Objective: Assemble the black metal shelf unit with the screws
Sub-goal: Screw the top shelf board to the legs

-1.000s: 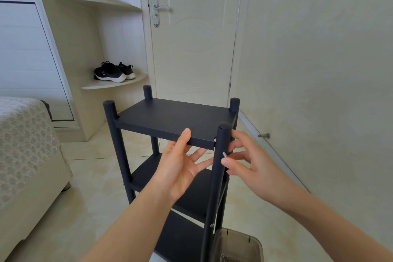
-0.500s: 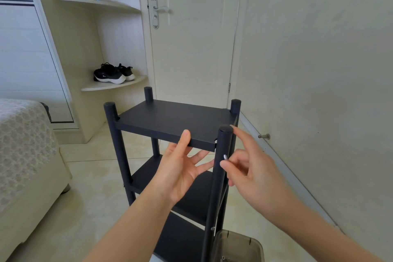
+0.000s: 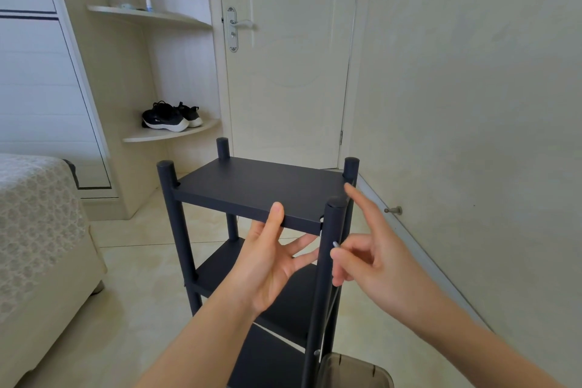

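Left hand (image 3: 271, 261): wide, palm turned up. Thumb laid against the front edge of the top panel (image 3: 258, 186); fingers (image 3: 302, 246) spread straight beneath it, pointing toward the front right post (image 3: 333, 224)

Right hand (image 3: 378, 264): thumb and a curled finger pinch a small silver screw (image 3: 335, 244). Screw tip meets the right face of the front right post, just below the top panel; whether it sits in a hole, cannot tell. Index finger stretched up and out, its tip near the rear right post (image 3: 351, 167). Other fingers curled in

Black shelf unit (image 3: 182, 246): upright on the tiled floor (image 3: 141, 261), in front of the closed door (image 3: 283, 88), with the bed on one side and the wall on the other. Three panels visible, one above the other; four round posts rise slightly above the top panel

Surroundings, left to right:
- bed (image 3: 37, 230) with patterned cover at the left edge
- two corner wall shelves; upper one (image 3: 151, 14) carries small bottles, lower one (image 3: 170, 134) a pair of black shoes (image 3: 167, 118) with white soles
- door has a silver handle (image 3: 242, 23)
- small metal door stop (image 3: 393, 210) low on the right wall (image 3: 472, 104)
- brownish translucent container (image 3: 356, 372) at the bottom edge, just beside the foot of the front right post, only partly in view
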